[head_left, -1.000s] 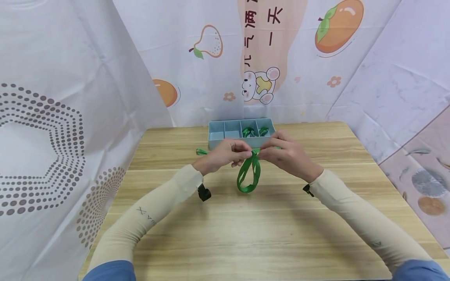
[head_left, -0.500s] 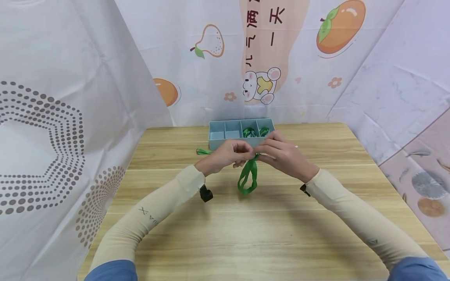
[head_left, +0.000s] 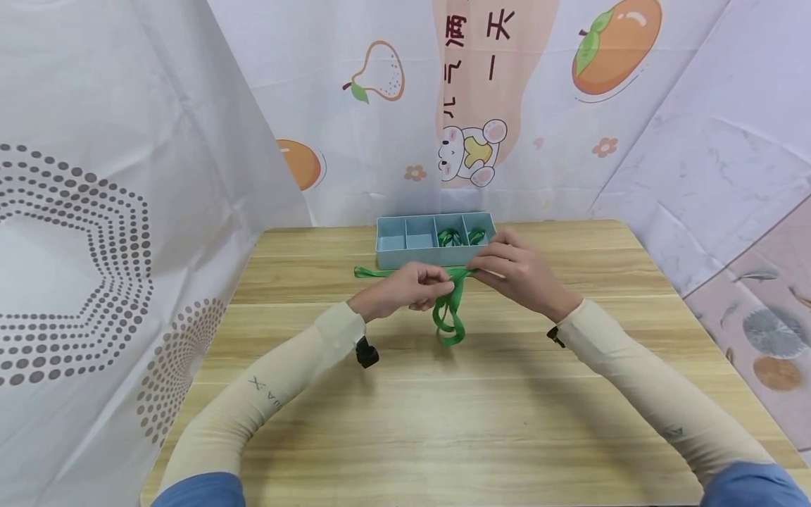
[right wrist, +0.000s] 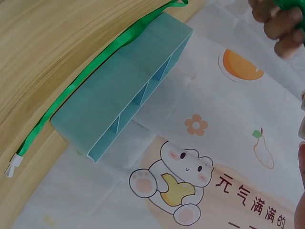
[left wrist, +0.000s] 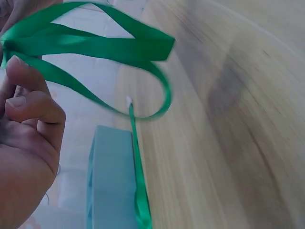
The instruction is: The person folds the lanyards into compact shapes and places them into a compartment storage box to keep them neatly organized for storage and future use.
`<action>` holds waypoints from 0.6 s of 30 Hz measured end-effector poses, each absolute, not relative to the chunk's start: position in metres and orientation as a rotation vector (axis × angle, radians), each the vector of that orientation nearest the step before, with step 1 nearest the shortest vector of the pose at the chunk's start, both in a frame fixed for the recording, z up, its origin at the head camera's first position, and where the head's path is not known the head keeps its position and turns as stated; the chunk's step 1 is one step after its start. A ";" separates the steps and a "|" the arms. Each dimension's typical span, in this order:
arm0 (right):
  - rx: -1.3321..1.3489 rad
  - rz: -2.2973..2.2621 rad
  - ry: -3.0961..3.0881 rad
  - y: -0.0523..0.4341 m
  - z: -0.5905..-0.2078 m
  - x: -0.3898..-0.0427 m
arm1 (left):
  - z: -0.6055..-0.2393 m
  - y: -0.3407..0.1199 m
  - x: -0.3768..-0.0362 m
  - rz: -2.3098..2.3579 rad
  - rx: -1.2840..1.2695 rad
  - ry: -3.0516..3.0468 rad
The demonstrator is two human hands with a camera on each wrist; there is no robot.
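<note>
Both hands meet over the middle of the wooden table. My left hand pinches a green ribbon where its loops gather, and my right hand pinches the same spot from the other side. Two loops hang down toward the table. A ribbon tail runs left along the front of the blue tray. In the left wrist view my curled fingers hold the gathered loops. The right wrist view shows the tail ending in a white tag beside the tray.
The tray has several compartments. The two on the right hold more green ribbon, while the left ones look bare. Printed white curtains enclose the table at the back and on both sides.
My right hand shifted a little up and right, my left hand slightly down. The hanging loops have drawn in narrower, and the tail now lies stretched along the tray's front.
</note>
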State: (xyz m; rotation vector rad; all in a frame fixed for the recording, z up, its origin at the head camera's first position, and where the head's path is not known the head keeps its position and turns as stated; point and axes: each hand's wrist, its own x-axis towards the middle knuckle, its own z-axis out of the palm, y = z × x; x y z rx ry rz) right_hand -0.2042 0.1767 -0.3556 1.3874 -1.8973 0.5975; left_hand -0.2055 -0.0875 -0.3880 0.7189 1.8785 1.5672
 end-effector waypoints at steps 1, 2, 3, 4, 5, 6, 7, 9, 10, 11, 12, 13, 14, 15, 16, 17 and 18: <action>1.380 0.594 -1.901 0.179 -0.356 -0.205 | -0.391 -0.089 -0.206 1.539 0.723 1.884; 1.373 0.588 -1.903 0.180 -0.356 -0.206 | -0.393 -0.091 -0.205 1.513 0.727 1.888; 1.366 0.585 -1.904 0.182 -0.356 -0.207 | -0.395 -0.093 -0.205 1.487 0.732 1.893; 1.358 0.585 -1.909 0.184 -0.357 -0.208 | -0.398 -0.094 -0.205 1.464 0.739 1.901; 1.352 0.586 -1.915 0.186 -0.357 -0.209 | -0.400 -0.096 -0.205 1.446 0.745 1.911; 1.345 0.589 -1.916 0.188 -0.357 -0.209 | -0.402 -0.098 -0.205 1.434 0.749 1.920; 1.338 0.591 -1.917 0.190 -0.357 -0.210 | -0.404 -0.099 -0.205 1.425 0.753 1.929; 1.322 0.604 -1.920 0.194 -0.357 -0.210 | -0.408 -0.102 -0.205 1.408 0.755 1.953; 1.313 0.607 -1.924 0.196 -0.357 -0.210 | -0.410 -0.104 -0.205 1.403 0.752 1.961; 1.303 0.609 -1.926 0.197 -0.357 -0.210 | -0.412 -0.105 -0.206 1.399 0.744 1.967; 1.293 0.613 -1.926 0.199 -0.356 -0.210 | -0.414 -0.105 -0.206 1.396 0.732 1.972; 1.284 0.618 -1.925 0.200 -0.356 -0.210 | -0.416 -0.106 -0.207 1.393 0.719 1.980; 1.278 0.625 -1.927 0.200 -0.355 -0.209 | -0.417 -0.106 -0.207 1.396 0.700 1.986; 1.272 0.631 -1.928 0.201 -0.354 -0.209 | -0.419 -0.106 -0.207 1.399 0.682 1.993; 1.268 0.636 -1.927 0.201 -0.354 -0.209 | -0.420 -0.106 -0.208 1.403 0.666 2.007; 1.265 0.641 -1.924 0.201 -0.353 -0.209 | -0.421 -0.105 -0.208 1.405 0.654 2.022; 1.263 0.646 -1.922 0.201 -0.352 -0.208 | -0.423 -0.103 -0.208 1.412 0.646 2.031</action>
